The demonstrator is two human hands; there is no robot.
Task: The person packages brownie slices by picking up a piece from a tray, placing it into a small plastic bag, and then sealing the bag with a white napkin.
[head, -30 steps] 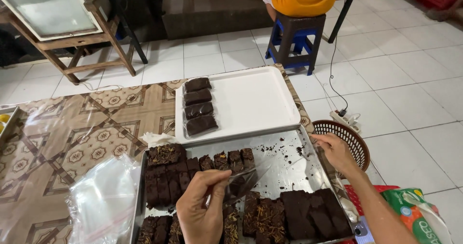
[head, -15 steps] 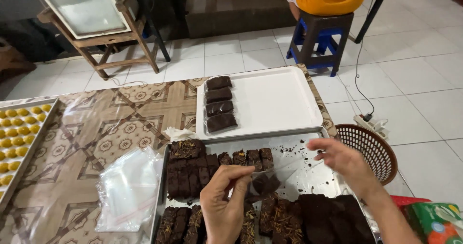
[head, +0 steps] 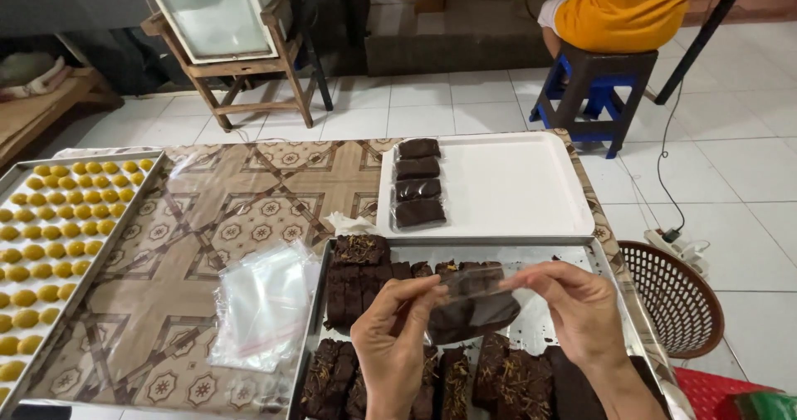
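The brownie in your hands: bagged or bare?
Bagged: the brownie sits inside a clear plastic bag held between left hand and right hand.

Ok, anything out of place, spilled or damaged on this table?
Nothing serious. Crumbs dot the bare part of the metal tray, and the loose plastic bags lie crumpled beside it. Wrapped brownies sit neatly stacked.

A clear plastic sleeve, pinched between left hand and right hand, holds a dark brownie slice. Four wrapped slices line the white tray's left edge. Loose clear bags lie on the tablecloth, probably empty.
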